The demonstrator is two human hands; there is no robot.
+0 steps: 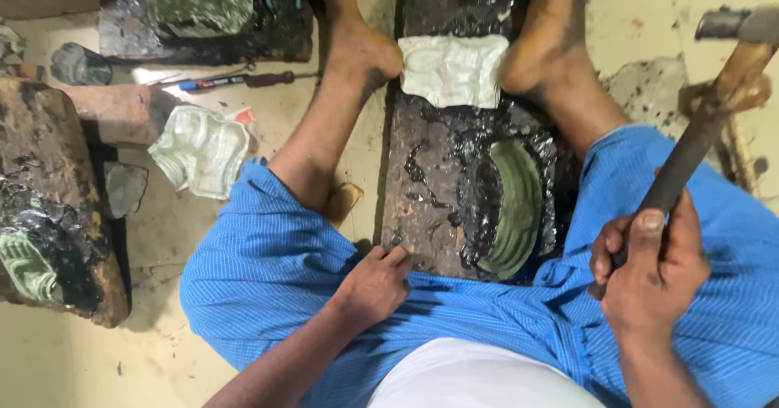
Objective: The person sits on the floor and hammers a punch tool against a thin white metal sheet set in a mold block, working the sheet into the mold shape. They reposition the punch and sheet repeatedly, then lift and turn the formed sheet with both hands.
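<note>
Now right hand [649, 270] grips hammer [714, 108] handle, raised beside right knee. Left hand [375, 285] loosely curled, fingertips touching near edge of board [430, 205]; green piece [513, 205] set in black pitch [479, 165].

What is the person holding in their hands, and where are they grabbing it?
The right hand grips a wooden-handled hammer with a grey metal head by the lower end of its handle. The left hand holds nothing; its fingers rest on the edge of the dark pitch-covered board.

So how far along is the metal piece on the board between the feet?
The ridged metal piece sits bedded in black pitch on the board, already showing curved ridges. The right hand holds a hammer raised; the left hand rests at the board's edge. How much work remains cannot be told.
</note>
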